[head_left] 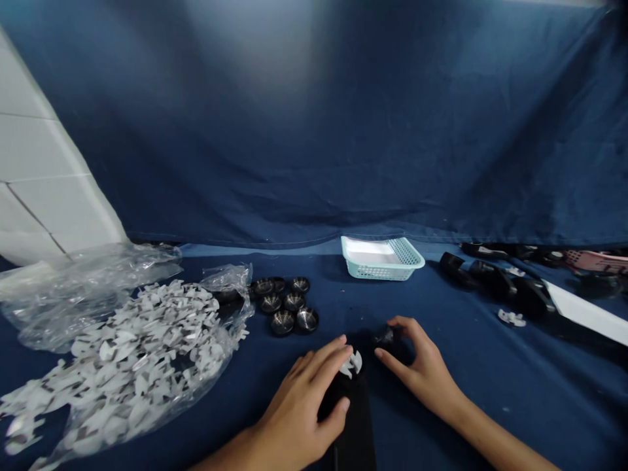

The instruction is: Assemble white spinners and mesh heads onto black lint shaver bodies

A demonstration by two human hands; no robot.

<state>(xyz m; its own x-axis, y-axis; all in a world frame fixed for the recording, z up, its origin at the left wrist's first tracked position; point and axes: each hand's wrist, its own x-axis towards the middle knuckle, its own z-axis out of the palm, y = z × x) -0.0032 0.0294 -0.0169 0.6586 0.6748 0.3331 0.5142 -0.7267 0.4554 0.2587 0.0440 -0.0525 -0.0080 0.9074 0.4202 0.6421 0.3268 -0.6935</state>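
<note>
My left hand [310, 404] lies over the head of a long black part [356, 425] on the table, its fingers and thumb on either side of it. Beside the fingertips, a small pale plastic piece [352, 364] sits on the black part's end. To the right, my right hand [422, 367] has its thumb and index finger around a small dark round piece [385, 337], which is hard to make out against the cloth. Beyond my left hand stands a group of round black perforated cups [283, 322].
At left, a heap of pale plastic pieces [142, 366] spills from a clear plastic bag [98, 288]. A light blue basket [383, 271] stands at the back. Several black parts [495, 280] and a loose pale piece [511, 318] lie at right. A blue curtain [314, 131] hangs behind.
</note>
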